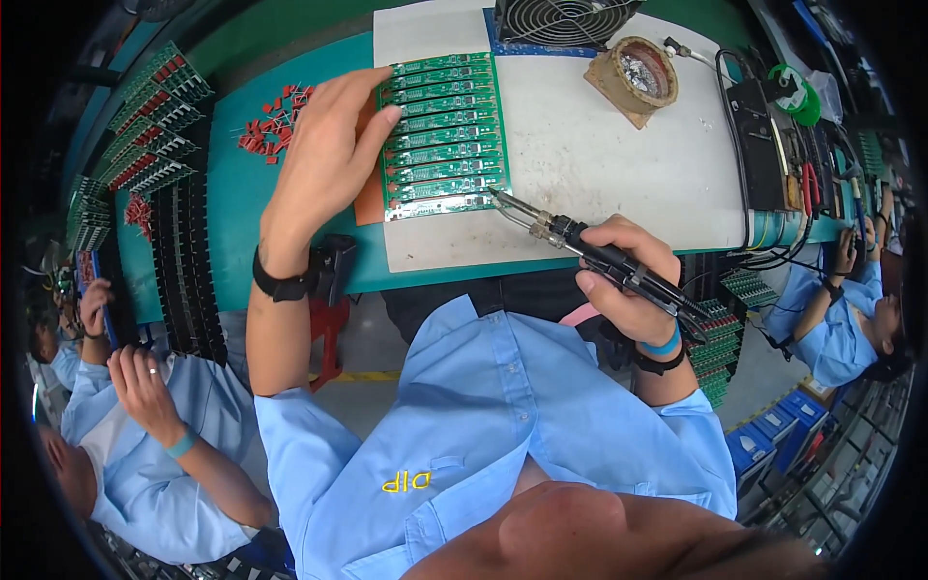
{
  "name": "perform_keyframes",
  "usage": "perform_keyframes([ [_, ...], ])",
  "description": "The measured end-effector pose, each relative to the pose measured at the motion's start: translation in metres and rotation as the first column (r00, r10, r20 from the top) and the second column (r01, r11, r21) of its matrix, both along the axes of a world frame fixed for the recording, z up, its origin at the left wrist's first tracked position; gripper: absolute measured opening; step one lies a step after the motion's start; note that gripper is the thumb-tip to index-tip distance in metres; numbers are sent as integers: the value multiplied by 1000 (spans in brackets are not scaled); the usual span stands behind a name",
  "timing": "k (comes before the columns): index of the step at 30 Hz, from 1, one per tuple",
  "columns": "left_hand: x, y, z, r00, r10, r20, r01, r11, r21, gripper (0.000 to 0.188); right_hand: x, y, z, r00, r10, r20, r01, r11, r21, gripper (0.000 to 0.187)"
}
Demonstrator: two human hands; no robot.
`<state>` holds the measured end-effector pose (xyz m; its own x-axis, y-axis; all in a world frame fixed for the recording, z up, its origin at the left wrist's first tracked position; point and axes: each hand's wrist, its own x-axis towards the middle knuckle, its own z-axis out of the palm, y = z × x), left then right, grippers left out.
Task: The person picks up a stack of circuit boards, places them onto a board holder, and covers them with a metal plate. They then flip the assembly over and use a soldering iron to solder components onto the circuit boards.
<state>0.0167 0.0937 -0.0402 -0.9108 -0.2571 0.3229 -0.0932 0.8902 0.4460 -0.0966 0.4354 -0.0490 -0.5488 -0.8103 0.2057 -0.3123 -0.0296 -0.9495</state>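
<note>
A panel of green circuit boards [445, 132] lies on white sheeting, its strips stacked in rows. My left hand [329, 145] reaches over its left edge, thumb and fingers apart, fingertips touching the edge or just above it. In my right hand [633, 275] is a black-handled soldering iron [619, 263] with a thin metal tube alongside its tip. That tip meets the panel's lower right corner, near the second strip from the bottom; whether it touches a joint is too small to tell. An orange piece [369, 198] shows beneath the panel's left side.
Loose red components [271, 130] lie left on the green mat [232, 193]. A round pot of silvery metal [646, 77] stands back right, beside a fan [561, 19]. Racks of boards [155, 116] stand far left. A green solder spool [797, 97] sits far right. Co-workers [145, 454] sit at both sides.
</note>
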Motion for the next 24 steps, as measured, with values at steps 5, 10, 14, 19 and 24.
perform_keyframes([
  [5,-7,-6,-13,985,106,-135,-109,994,-18,33,-3,-2,-1,999,5,34,-5,1000,20,37],
  [10,-6,-10,-21,980,147,-136,-147,989,10,31,-3,-7,-4,998,-32,46,34,999,-27,37],
  [14,-6,-9,-21,980,104,-168,-107,994,-8,31,-2,-8,-3,998,-34,56,36,999,-27,37],
  [19,-4,-7,-23,978,110,-176,-116,993,-23,31,-2,-9,0,997,-25,77,27,999,-22,37],
  [24,-4,-7,-24,979,112,-168,-118,993,-26,31,-2,-8,0,998,-8,64,11,999,-34,38],
])
